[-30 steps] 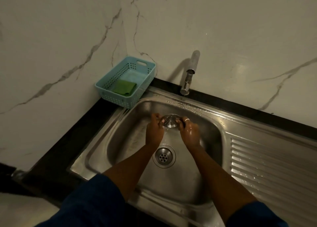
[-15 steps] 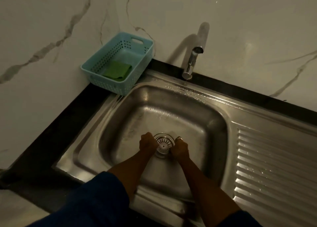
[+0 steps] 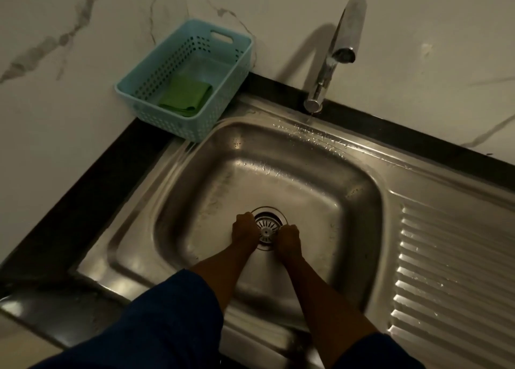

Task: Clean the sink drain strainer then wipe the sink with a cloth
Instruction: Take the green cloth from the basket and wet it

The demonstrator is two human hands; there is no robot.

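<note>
The wet stainless-steel sink (image 3: 278, 173) fills the view; a pale blue perforated plastic basket (image 3: 234, 70) at its far-left corner holds a folded green cloth (image 3: 185, 95); left hand (image 3: 245, 230) and right hand (image 3: 287, 239), both clenched, flank and touch the round slotted metal drain strainer (image 3: 266, 226) seated in the drain.

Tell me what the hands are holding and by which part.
Both hands, left hand and right hand, pinch the drain strainer by opposite sides of its rim, seated in the sink drain.

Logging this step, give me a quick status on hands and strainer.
Left hand and right hand both at round metal drain strainer, seated in drain. Folded green cloth untouched in blue basket. Nothing in the way.
</note>
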